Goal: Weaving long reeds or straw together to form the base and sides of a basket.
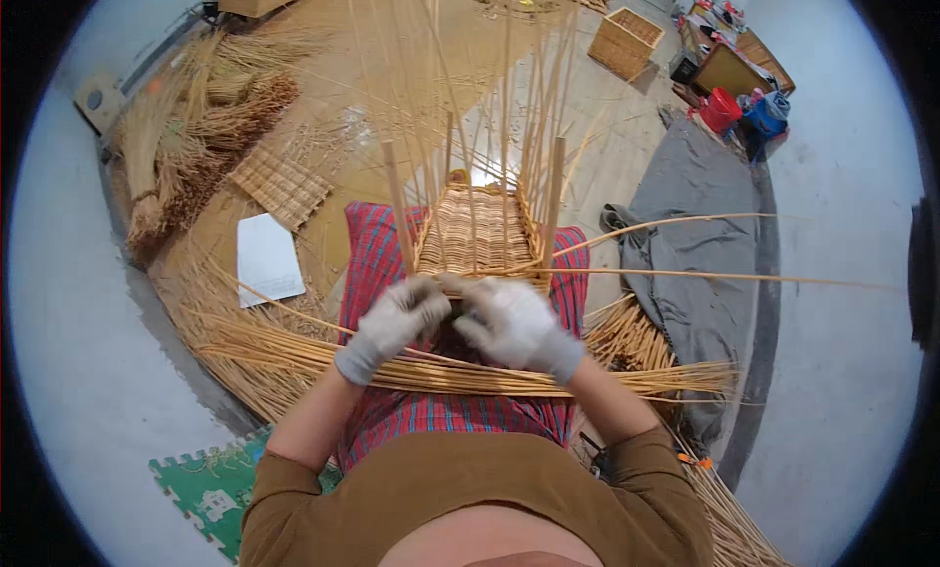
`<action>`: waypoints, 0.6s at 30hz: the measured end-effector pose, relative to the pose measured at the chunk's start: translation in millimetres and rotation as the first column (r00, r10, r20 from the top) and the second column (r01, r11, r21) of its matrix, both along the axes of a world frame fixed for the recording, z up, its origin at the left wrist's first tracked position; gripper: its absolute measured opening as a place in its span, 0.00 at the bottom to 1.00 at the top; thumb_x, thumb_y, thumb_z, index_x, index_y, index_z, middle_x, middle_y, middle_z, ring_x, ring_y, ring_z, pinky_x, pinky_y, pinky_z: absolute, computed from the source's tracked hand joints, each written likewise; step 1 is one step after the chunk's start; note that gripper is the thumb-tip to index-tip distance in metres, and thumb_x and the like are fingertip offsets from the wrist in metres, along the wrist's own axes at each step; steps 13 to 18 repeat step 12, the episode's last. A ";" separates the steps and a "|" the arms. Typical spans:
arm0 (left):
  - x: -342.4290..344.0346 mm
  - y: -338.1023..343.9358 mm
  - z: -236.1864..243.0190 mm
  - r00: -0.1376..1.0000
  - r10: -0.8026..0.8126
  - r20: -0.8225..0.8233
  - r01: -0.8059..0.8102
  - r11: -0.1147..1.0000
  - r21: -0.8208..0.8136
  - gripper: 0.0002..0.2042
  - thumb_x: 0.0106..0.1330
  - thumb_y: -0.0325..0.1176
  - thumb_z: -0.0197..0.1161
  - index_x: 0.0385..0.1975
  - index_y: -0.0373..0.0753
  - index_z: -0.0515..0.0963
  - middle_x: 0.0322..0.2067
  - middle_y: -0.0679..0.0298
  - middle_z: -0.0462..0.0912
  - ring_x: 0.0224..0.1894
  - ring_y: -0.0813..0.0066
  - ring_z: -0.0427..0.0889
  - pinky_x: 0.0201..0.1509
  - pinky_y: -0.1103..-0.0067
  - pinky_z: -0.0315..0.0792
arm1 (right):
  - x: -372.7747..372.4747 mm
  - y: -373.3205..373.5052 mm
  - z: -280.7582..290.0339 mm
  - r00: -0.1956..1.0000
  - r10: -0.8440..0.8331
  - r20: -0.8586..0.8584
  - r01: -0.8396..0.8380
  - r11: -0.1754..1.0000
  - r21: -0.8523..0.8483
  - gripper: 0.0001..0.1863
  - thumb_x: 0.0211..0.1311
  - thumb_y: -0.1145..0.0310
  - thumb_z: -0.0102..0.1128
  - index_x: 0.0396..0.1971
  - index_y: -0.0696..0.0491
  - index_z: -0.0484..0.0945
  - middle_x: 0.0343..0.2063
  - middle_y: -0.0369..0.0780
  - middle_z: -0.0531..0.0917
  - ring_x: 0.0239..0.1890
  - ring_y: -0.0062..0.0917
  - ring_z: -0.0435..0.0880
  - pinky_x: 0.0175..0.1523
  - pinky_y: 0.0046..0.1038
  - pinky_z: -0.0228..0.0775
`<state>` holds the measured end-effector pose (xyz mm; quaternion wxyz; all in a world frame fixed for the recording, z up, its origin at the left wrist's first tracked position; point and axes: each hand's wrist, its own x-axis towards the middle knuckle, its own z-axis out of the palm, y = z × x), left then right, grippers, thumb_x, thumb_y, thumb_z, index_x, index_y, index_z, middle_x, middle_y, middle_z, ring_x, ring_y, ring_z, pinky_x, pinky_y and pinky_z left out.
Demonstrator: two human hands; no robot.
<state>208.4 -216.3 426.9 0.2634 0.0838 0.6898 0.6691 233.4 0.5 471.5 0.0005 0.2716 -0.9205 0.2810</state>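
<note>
A wide pale concrete floor (pixel 842 303) takes up most of the view, with a tan sheet laid over its middle part. On it to the right lies a crumpled grey cloth (pixel 690 214), and to the left lie heaps of dry brown reed bundles (pixel 186 146). A thick sheaf of long straw-coloured wicker rods (pixel 460 376) lies across the person's lap, over a red and blue checked cloth (pixel 377 249) that covers the knees. On that cloth stands the half-woven rectangular wicker basket (pixel 480 239), with tall bare upright stakes rising from its rim and two long rods bending away to the right. A finished square wicker basket (pixel 624 41) sits well apart near the top, and a flat woven wicker mat (pixel 281 185) lies beside a white sheet of paper (pixel 267 259) on the left. A green foam puzzle mat (pixel 211 489) shows at the lower left. Both hands wear light grey work gloves. The left hand (pixel 401 317) is curled closed at the near rim of the basket, gripping the weaving there; the right hand (pixel 509 322) is likewise clenched just beside it, the two nearly touching. Motion blur hides exactly which rod each pinches
</note>
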 end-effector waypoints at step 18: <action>-156.1 -21.3 33.4 0.830 0.515 -0.212 -0.436 0.838 0.329 0.12 0.74 0.41 0.56 0.45 0.40 0.72 0.35 0.60 0.84 0.38 0.69 0.86 0.48 0.75 0.80 | -117.5 101.7 103.0 0.889 -0.217 -0.403 0.306 0.937 0.170 0.10 0.61 0.64 0.60 0.36 0.55 0.78 0.39 0.45 0.84 0.45 0.40 0.82 0.49 0.36 0.73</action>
